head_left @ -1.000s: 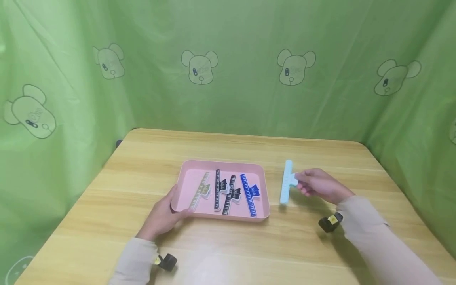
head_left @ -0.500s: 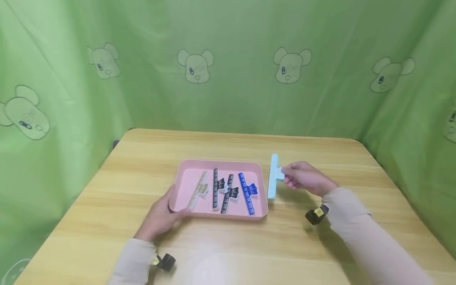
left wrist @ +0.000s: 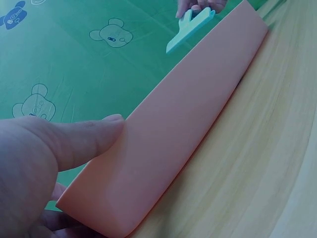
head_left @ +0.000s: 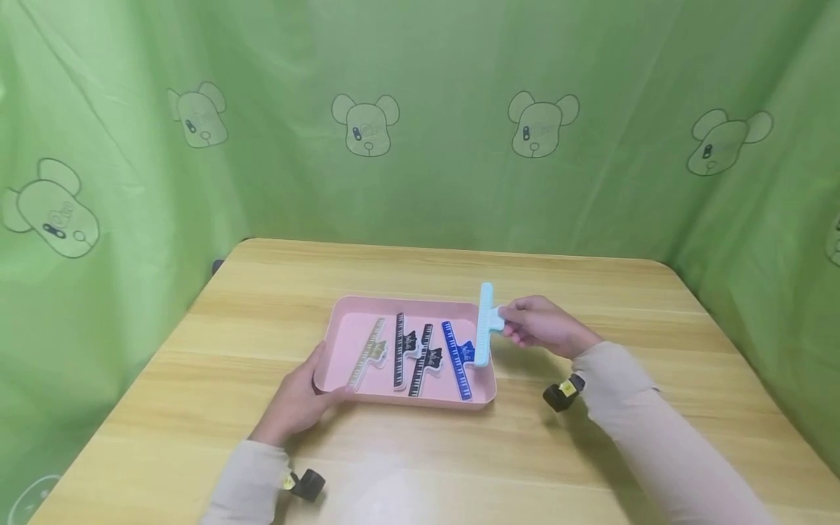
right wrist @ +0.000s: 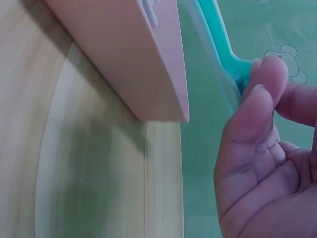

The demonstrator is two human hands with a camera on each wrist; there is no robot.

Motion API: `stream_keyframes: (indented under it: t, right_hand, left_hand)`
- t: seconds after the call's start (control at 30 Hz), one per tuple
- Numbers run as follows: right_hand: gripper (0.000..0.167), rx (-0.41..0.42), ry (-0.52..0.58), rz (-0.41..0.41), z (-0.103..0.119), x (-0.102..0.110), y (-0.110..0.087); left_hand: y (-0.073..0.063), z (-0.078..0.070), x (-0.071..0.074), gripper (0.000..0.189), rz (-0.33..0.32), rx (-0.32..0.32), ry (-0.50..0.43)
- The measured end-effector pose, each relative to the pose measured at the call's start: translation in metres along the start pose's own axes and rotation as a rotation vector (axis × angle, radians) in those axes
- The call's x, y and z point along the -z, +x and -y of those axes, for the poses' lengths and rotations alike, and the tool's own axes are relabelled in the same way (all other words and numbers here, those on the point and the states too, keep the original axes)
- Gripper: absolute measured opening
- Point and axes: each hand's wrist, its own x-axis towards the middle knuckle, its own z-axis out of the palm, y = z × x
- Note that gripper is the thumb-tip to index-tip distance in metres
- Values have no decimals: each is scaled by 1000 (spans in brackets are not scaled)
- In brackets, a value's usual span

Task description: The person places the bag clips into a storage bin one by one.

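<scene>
My right hand [head_left: 541,326] pinches the handle of a light-blue clip [head_left: 484,324], a long-barred one, between thumb and fingers. In the head view the clip overlaps the right rim of a pink tray [head_left: 407,399]; the right wrist view has it raised above the rim. My left hand [head_left: 297,402] grips the tray's near left corner, its thumb over the front wall [left wrist: 163,114]. Inside the tray lie a beige clip [head_left: 367,354], two black clips [head_left: 399,357] with piano-key bars, and a blue clip [head_left: 457,364] at the right, partly covered by the light-blue one.
The tray stands on a wooden table [head_left: 394,467]. A green curtain [head_left: 453,197] with bear heads printed on it surrounds the table's back and sides. Each wrist carries a small black camera [head_left: 563,394].
My right hand has carried the light-blue clip leftward, from beside the tray to over its right edge. The left hand and the tray have stayed put.
</scene>
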Motion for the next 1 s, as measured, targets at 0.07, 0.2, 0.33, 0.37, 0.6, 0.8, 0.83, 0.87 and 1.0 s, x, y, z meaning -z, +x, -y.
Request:
stream_keyframes:
  t: [0.07,0.2,0.33,0.37,0.6,0.8,0.83,0.87,1.0]
  right_hand:
    - [27,8,3,8,2,-3,2]
    - [26,14,13,13,6,-9,6]
    - [25,6,22,11,7,-15,10]
    - [25,8,21,14,7,-16,11]
    - [26,4,16,17,10,-23,16]
    - [26,6,32,32,14,-28,20]
    - [26,4,35,33,14,-29,21]
    - [26,4,35,36,13,-30,21]
    - [25,5,27,41,15,-33,24]
  left_hand:
    - [0,0,0,102,-2,0,5]
    - [0,1,1,102,-4,-6,4]
    - [0,2,0,100,-8,-17,-8]
    - [0,2,-1,100,-9,-18,-9]
    - [1,1,0,100,-9,-20,-6]
    - [1,1,0,100,-5,-13,-12]
    - [1,1,0,100,-5,-14,-11]
    - [1,2,0,100,-5,-16,-11]
    - [1,1,-1,99,-6,-12,-10]
